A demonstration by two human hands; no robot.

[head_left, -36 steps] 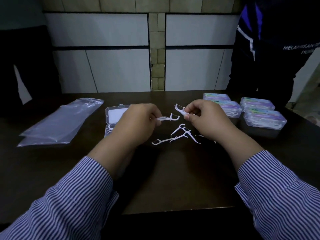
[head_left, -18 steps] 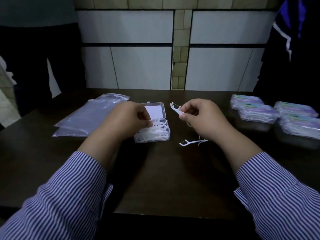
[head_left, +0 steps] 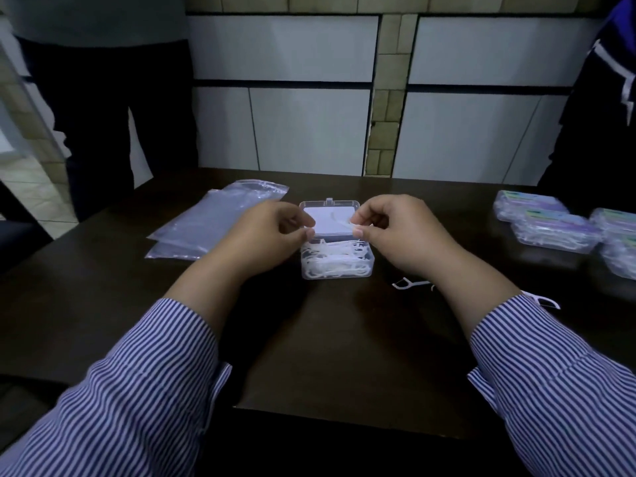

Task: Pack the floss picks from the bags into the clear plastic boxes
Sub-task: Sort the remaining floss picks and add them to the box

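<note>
Right hand [head_left: 395,232], a second ago off to the side, now pinches a floss pick [head_left: 339,220] directly over the open clear box [head_left: 336,261]. Left hand [head_left: 272,235]: fingers curled at box rim, contents unclear. Two loose picks [head_left: 407,284] remain on worktop [head_left: 309,339]; box nearly full.

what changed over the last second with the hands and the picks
Both hands, left hand and right hand, have moved from the loose floss picks to over the open clear box. The right still pinches a floss pick; the left no longer visibly holds one. Empty bags and filled boxes stayed put.
</note>
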